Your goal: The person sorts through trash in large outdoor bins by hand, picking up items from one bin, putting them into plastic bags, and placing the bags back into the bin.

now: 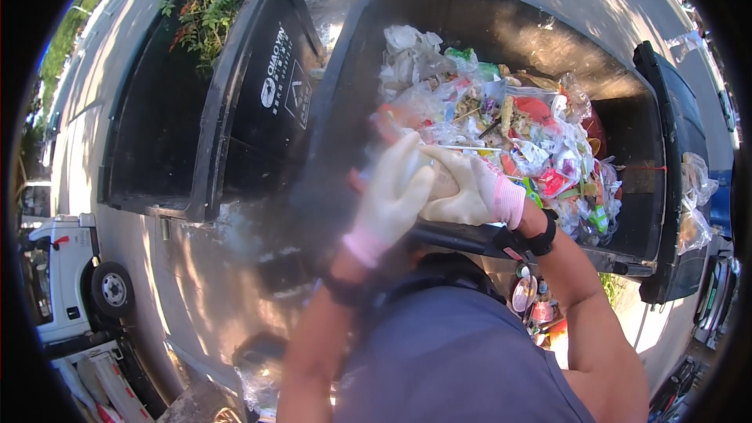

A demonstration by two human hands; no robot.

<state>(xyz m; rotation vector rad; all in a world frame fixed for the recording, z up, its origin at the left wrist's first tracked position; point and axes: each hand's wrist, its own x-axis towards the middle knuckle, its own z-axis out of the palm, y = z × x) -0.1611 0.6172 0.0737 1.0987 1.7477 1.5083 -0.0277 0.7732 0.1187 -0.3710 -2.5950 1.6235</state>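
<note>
Both my hands wear whitish work gloves with pink cuffs and meet above the near edge of an open dark bin (634,149). Between them is a small brownish translucent piece (443,180), mostly covered by the gloves; its kind I cannot make out. My left hand (394,192) closes on it from the left, fingers curled and slightly blurred. From the right, my right hand (464,194) wraps its fingers round it. Just beyond the gloves lies mixed rubbish (540,137): plastic bags, wrappers, food scraps and a thin white stick (470,148).
A second dark bin (262,102) stands to the left, with its lid (160,110) hanging open and a leafy branch (211,12) over it. Clear bags (694,204) hang at the right bin's lid (677,141). More litter (540,309) lies by my right arm. A white truck (63,282) is at far left.
</note>
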